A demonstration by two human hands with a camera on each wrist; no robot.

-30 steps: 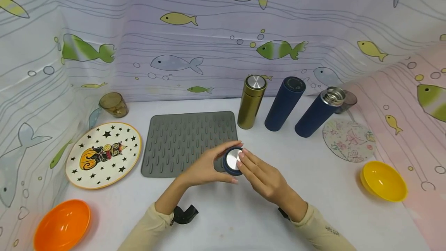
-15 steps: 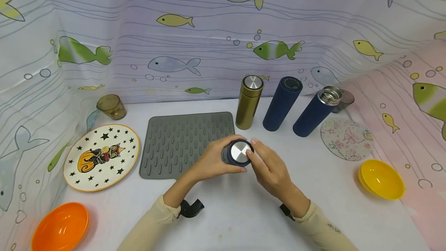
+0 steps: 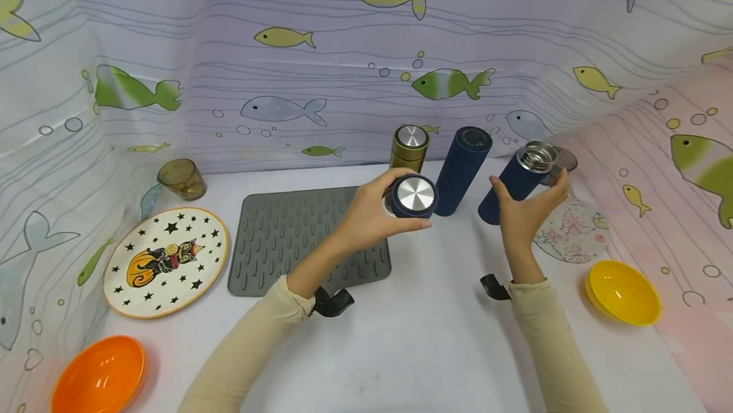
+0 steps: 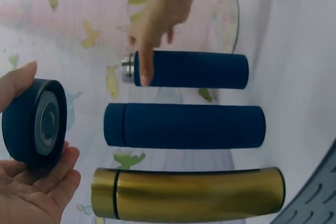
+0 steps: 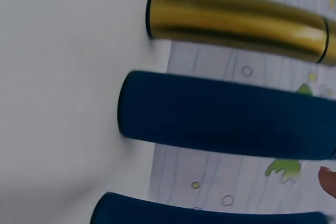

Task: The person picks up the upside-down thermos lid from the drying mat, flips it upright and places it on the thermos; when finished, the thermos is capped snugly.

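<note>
My left hand (image 3: 369, 219) grips a dark blue flask lid (image 3: 415, 195) with a shiny silver top, held up in front of the gold flask (image 3: 406, 157). In the left wrist view the underside of the lid (image 4: 50, 121) faces the flasks. My right hand (image 3: 523, 219) is at the lidless blue flask (image 3: 515, 177), thumb and fingers spread to either side of it; whether they touch it I cannot tell. That flask's steel neck (image 4: 127, 68) is bare. Between it and the gold flask stands a second blue flask (image 3: 462, 171), capped. Only a fingertip (image 5: 328, 182) shows in the right wrist view.
A grey ridged mat (image 3: 286, 235) lies left of centre. Beyond it are a cat-patterned plate (image 3: 126, 244), an amber cup (image 3: 182, 179) and an orange bowl (image 3: 97, 375). On the right are a floral round mat (image 3: 578, 235), a yellow bowl (image 3: 621, 292) and a dark see-through cup (image 3: 565, 160).
Both hands were together at the lid near the middle. My right hand has left it and moved right to the lidless flask. My left hand has carried the lid forward and slightly right.
</note>
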